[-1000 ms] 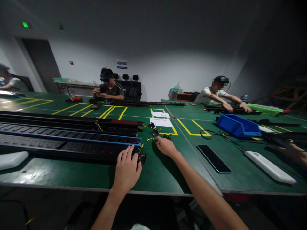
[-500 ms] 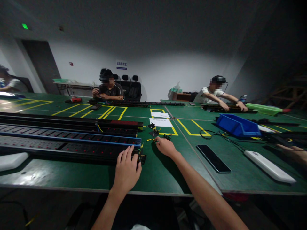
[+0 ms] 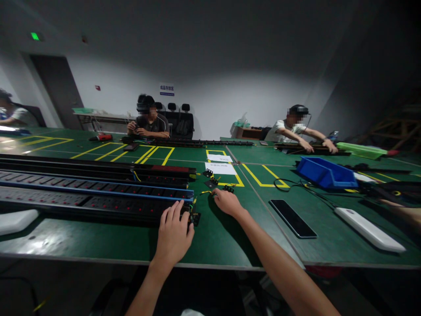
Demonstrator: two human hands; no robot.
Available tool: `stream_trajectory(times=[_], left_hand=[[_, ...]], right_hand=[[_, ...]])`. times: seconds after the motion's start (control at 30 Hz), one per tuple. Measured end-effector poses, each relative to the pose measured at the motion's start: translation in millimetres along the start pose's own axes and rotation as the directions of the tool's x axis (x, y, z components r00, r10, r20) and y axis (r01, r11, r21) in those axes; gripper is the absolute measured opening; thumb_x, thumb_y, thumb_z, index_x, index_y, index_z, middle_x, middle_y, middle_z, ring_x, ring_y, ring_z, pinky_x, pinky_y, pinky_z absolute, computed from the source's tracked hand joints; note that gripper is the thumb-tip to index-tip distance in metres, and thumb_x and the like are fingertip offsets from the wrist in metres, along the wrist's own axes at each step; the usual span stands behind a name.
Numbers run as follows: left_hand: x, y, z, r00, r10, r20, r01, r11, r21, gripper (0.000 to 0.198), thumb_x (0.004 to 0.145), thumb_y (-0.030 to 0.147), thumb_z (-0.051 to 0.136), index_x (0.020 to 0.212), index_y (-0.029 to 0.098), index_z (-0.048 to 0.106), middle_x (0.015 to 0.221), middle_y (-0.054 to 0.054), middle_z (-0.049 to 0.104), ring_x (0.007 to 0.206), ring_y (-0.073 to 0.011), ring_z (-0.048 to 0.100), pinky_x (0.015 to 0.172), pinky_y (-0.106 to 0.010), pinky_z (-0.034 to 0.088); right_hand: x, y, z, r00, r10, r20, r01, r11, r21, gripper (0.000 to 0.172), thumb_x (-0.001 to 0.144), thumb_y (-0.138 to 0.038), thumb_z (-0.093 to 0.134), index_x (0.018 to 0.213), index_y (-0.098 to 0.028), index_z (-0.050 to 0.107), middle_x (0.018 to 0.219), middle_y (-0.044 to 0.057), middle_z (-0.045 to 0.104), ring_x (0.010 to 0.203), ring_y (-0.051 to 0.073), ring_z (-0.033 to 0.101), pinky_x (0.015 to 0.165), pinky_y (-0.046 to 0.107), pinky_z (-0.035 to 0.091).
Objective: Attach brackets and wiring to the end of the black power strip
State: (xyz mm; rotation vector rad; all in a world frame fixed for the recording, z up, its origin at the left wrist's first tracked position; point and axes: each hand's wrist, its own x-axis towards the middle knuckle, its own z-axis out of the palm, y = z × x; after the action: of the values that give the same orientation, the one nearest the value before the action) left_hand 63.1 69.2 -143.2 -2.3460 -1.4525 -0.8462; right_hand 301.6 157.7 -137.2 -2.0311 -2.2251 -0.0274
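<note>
My left hand (image 3: 174,235) lies over the right end of the nearest black power strip (image 3: 118,210), its fingers curved onto the top and its thumb by the end. Green and yellow wires and a small black end plate (image 3: 196,219) stick out there. To the right, my right hand (image 3: 226,202) has its fingers pinched at a short yellow wire (image 3: 206,192) close to the table; the fingertips are partly hidden. Just beyond it lie black end brackets (image 3: 211,182) with yellow wire ends. Behind the nearest strip runs another power strip with a blue edge (image 3: 158,192).
A phone (image 3: 292,218), a white bar-shaped device (image 3: 370,229) and black cables lie to the right, below a blue bin (image 3: 325,171). White paper sheets (image 3: 221,168) lie ahead on the green table. Co-workers sit across it; another person's arm shows at far right.
Both my hands stay in practically the same place. The arm at the far right edge and the hands of the co-worker at right have shifted slightly.
</note>
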Motion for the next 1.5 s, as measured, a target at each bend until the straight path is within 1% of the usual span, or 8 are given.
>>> stream_trajectory(times=[0.13,0.67,1.03,1.2,1.3,1.33,1.4,1.5], left_hand=[[0,0,0.4,1.0,0.002,-0.01,-0.002,1.0,-0.004,0.023,0.089,0.025,0.054,0.105,0.02,0.07,0.145,-0.014,0.056,0.136,-0.033,0.048,0.112,-0.055,0.039],[0,0,1.6,1.0,0.002,-0.02,-0.002,1.0,0.0,0.022,0.089,0.025,0.055,0.103,0.02,0.07,0.144,-0.015,0.057,0.135,-0.0332,0.049,0.112,-0.055,0.039],[0,0,0.0,1.0,-0.007,0.018,0.007,1.0,0.009,0.023,0.09,0.026,0.054,0.105,0.02,0.069,0.146,-0.014,0.055,0.138,-0.0322,0.047,0.114,-0.053,0.037],[0,0,0.1,1.0,0.0,0.015,0.0,1.0,0.012,0.023,0.09,0.026,0.053,0.105,0.02,0.069,0.146,-0.014,0.055,0.138,-0.0322,0.046,0.113,-0.054,0.037],[0,-1,0.2,1.0,0.003,0.009,-0.003,1.0,0.013,0.023,0.09,0.026,0.054,0.106,0.02,0.069,0.146,-0.014,0.055,0.137,-0.0324,0.047,0.113,-0.054,0.038],[0,-1,0.4,1.0,0.004,0.006,-0.005,1.0,0.013,0.023,0.09,0.026,0.053,0.106,0.02,0.069,0.146,-0.014,0.055,0.137,-0.0324,0.047,0.113,-0.054,0.038],[0,-1,1.0,1.0,0.006,0.004,-0.006,1.0,0.015,0.023,0.09,0.026,0.053,0.106,0.02,0.069,0.146,-0.014,0.055,0.137,-0.0323,0.047,0.113,-0.053,0.038],[-1,-1,2.4,1.0,0.0,0.01,-0.001,1.0,0.019,0.023,0.09,0.026,0.054,0.105,0.02,0.069,0.146,-0.014,0.055,0.137,-0.032,0.047,0.113,-0.053,0.037]], right_hand=[[0,0,1,1.0,0.016,0.004,-0.016,1.0,0.008,0.04,0.1,-0.023,0.038,0.138,-0.019,0.05,0.116,0.015,0.072,0.104,0.026,0.069,0.083,0.033,0.048],[0,0,-2,1.0,0.002,0.01,-0.002,1.0,0.018,0.033,0.101,-0.024,0.039,0.126,-0.021,0.059,0.116,0.012,0.072,0.103,0.024,0.069,0.082,0.031,0.047],[2,3,2,0.997,-0.028,-0.069,0.037,0.991,0.129,0.02,0.101,-0.03,0.047,0.105,-0.021,0.064,0.11,0.008,0.07,0.102,0.021,0.066,0.08,0.026,0.043],[12,10,11,0.985,-0.006,-0.171,0.066,0.936,0.346,0.021,0.098,-0.031,0.048,0.095,-0.018,0.064,0.1,0.008,0.07,0.091,0.018,0.064,0.079,0.027,0.044],[19,13,15,0.982,0.081,-0.168,0.042,0.782,0.622,0.026,0.096,-0.035,0.047,0.09,-0.016,0.063,0.089,0.006,0.069,0.081,0.017,0.063,0.072,0.027,0.047],[21,13,16,0.986,0.11,-0.124,0.017,0.676,0.737,0.026,0.094,-0.036,0.047,0.09,-0.016,0.063,0.086,0.005,0.068,0.077,0.016,0.062,0.068,0.026,0.048],[22,14,15,0.989,0.145,0.002,-0.059,0.392,0.918,0.023,0.091,-0.036,0.054,0.089,-0.016,0.062,0.084,0.004,0.067,0.066,0.012,0.06,0.059,0.023,0.048],[21,14,12,0.971,0.174,0.162,-0.164,-0.001,0.986,0.017,0.084,-0.031,0.068,0.087,-0.016,0.063,0.08,0.001,0.066,0.054,0.006,0.053,0.049,0.017,0.044]])
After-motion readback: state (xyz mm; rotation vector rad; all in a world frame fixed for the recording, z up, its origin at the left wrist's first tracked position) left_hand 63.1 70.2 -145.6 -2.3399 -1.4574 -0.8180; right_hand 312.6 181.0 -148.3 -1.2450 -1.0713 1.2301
